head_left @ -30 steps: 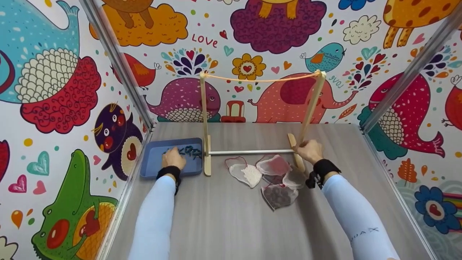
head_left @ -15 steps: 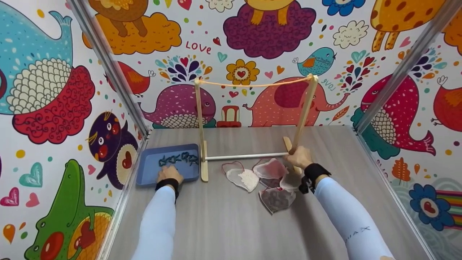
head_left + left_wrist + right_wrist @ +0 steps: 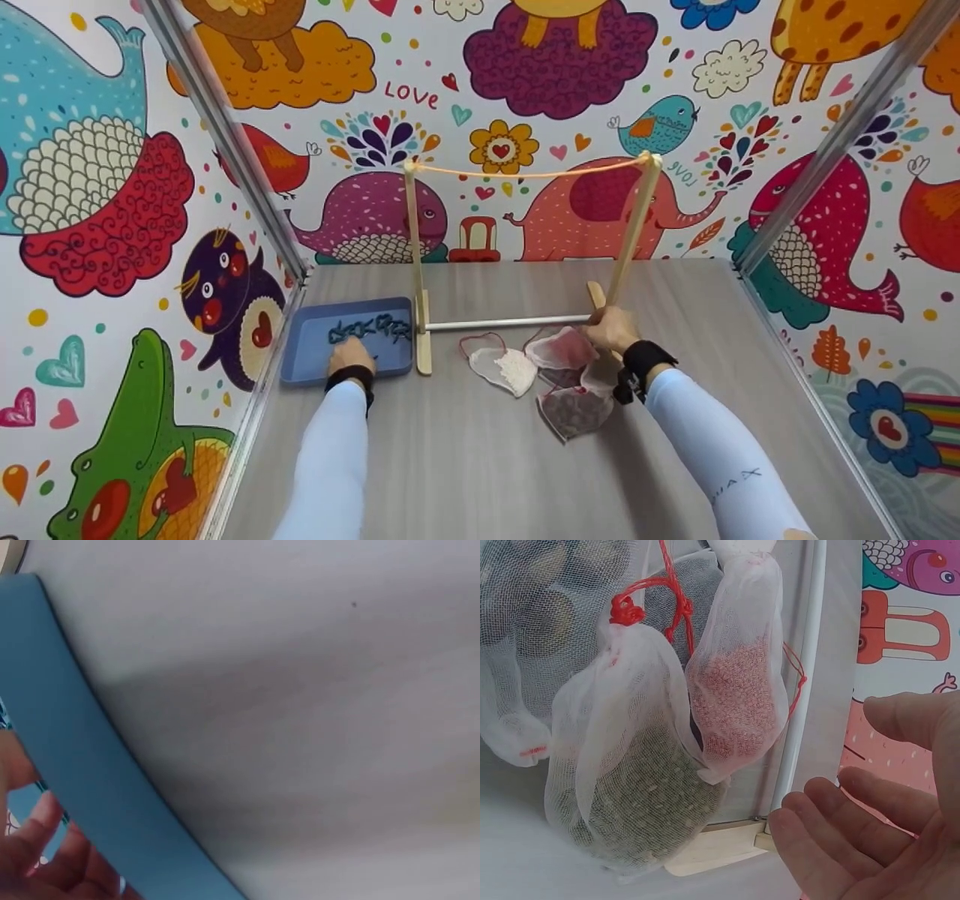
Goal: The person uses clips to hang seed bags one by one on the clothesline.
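In the head view my left hand [image 3: 349,358] is down in the blue tray [image 3: 300,360], fingers bent. Its fingertips [image 3: 46,804] pinch a small dark green clip-like piece, largely hidden by the tray wall in the left wrist view. Several more dark green clips [image 3: 384,324] lie just beyond that hand. My right hand [image 3: 615,330] is at the foot of the wooden frame's right post [image 3: 634,225]. Its thumb and fingers stand apart, nothing visible between them, in the right wrist view. Close by lie mesh bags, one with pink grains [image 3: 735,705], another with greenish grains [image 3: 645,795].
An orange cord [image 3: 525,175] sags between the two post tops. A white rod [image 3: 510,323] joins the posts low down. A bag with white contents [image 3: 517,371] and one with dark round pieces [image 3: 576,412] lie before the frame. Patterned walls enclose the table.
My left hand has drawn back from the row of clips toward the tray's near side, and its fingers have curled in. The right hand stays by the post. The head view has shifted slightly.
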{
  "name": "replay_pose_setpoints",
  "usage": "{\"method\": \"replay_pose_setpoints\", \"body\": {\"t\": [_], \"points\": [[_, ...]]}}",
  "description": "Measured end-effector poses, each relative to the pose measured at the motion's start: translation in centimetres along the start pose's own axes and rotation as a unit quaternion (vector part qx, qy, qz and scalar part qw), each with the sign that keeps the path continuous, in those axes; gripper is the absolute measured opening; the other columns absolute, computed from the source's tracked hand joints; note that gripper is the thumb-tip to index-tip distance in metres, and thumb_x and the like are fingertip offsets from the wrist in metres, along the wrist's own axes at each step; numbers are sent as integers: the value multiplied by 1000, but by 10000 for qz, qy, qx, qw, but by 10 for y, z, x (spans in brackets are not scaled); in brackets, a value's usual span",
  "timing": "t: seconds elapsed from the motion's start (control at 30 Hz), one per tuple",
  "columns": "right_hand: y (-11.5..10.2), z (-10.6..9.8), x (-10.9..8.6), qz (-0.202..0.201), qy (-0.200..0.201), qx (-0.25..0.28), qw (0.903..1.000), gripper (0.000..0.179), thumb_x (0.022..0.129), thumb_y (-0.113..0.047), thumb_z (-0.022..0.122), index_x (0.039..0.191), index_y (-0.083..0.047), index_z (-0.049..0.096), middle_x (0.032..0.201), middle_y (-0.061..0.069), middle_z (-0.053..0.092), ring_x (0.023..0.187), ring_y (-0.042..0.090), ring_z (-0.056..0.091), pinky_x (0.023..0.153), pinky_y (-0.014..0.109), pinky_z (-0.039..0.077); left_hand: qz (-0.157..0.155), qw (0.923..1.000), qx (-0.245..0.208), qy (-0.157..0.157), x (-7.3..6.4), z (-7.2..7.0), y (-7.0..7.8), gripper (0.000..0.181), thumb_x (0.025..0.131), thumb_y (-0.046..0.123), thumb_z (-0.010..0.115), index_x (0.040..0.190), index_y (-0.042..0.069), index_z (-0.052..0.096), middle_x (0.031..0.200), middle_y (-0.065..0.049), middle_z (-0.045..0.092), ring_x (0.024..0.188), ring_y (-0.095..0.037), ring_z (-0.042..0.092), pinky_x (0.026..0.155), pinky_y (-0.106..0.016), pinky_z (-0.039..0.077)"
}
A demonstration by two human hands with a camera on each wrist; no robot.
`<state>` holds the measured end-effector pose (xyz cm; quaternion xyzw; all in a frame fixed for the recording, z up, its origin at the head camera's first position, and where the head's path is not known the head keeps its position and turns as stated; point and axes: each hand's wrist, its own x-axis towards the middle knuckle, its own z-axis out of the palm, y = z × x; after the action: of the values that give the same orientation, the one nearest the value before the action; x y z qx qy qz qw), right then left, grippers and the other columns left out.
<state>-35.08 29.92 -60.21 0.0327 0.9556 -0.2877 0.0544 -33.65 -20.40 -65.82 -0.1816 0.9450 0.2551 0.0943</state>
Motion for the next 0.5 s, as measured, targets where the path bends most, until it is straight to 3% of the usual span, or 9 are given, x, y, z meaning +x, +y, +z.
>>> {"method": "replay_pose_setpoints", "body": {"t": [0.27, 0.37, 0.5], "points": [[-8, 2, -2, -17, -215, 170, 9996, 37, 96, -25, 77, 115, 6, 83, 114, 26, 83, 101, 37, 77, 84, 44, 64, 553, 9982, 250, -17, -2, -14, -1, 34, 110, 13, 65, 132, -12, 73, 129, -37, 76, 117, -54, 76, 101, -64, 63], [-9, 1, -2, -69, -196, 269, 9994, 38, 97, -26, 78, 116, 6, 82, 115, 26, 83, 103, 38, 77, 87, 48, 65, 845, 9962, 153, 141, -2, -19, 8, 35, 109, 14, 66, 132, -11, 72, 127, -36, 77, 115, -53, 76, 100, -63, 63], [-10, 0, -2, -91, -189, 383, 9990, 38, 98, -25, 78, 119, 7, 81, 117, 27, 82, 106, 40, 77, 91, 52, 65, 1261, 9916, -200, 225, -7, -25, 28, 42, 109, 15, 67, 142, -10, 69, 136, -35, 75, 120, -51, 76, 104, -62, 63]]}}
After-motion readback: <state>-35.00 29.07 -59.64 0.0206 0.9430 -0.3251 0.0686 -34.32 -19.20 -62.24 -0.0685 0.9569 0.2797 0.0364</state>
